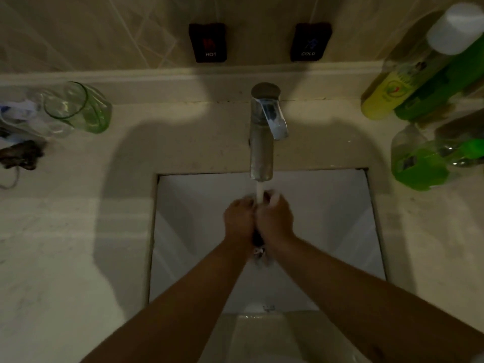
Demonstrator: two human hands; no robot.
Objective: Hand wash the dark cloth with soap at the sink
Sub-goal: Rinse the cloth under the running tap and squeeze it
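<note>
- I hold my left hand (239,218) and my right hand (273,218) pressed side by side over the middle of the white sink (340,231), right under the spout of the tap (262,142), so that the water stream (259,191) falls where the two hands meet.
- The dark cloth (257,238) is bunched between my palms; only a small dark part shows at the near side, between my wrists, with some foam or water just below it.
- Both hands have the fingers curled and closed around the cloth. I judge I am squeezing or rubbing it there, so the water runs through it and falls into the basin.
- The cloth seems to lie with its long axis from far to near, along the gap between my hands, and its near end points toward me and hangs down. The rest is hidden.
- Green bottles (419,82) stand at the far right of the counter (65,258), a glass (76,106) at the far left.
</note>
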